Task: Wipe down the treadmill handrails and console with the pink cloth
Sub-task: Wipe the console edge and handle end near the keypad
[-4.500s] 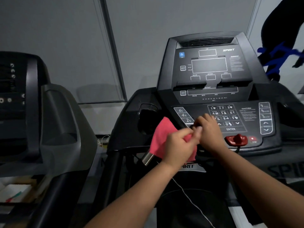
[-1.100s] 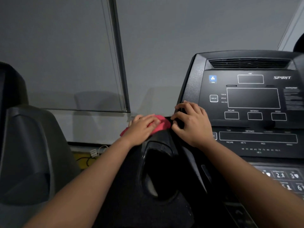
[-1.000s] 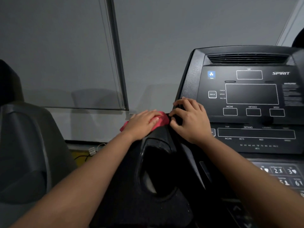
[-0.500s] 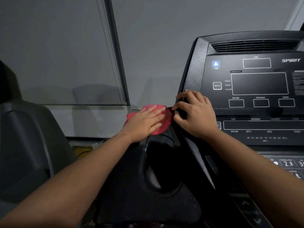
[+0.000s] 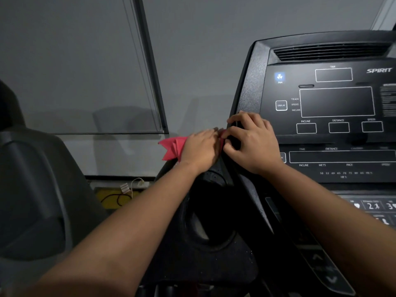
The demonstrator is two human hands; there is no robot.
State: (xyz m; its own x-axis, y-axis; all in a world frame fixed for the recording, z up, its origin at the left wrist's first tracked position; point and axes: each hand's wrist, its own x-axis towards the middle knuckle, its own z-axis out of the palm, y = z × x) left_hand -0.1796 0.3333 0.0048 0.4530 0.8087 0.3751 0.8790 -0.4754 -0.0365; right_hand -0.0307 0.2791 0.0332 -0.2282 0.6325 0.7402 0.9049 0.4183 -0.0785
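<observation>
Cloth (image 5: 171, 145) is pressed under left hand (image 5: 200, 150) at console's (image 5: 252, 82) left edge; edge is gripped by right hand (image 5: 250, 146), just rightward.

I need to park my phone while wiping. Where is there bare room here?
The cup holder recess below the left hand looks bare, bordered on its right by the console. Crowded: the corner above, where the left hand presses the pink cloth and the right hand grips the console edge.

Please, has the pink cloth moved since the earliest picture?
Yes: the pink cloth went from beside the keypad up beyond the cup holder, by the console's left edge.
</observation>
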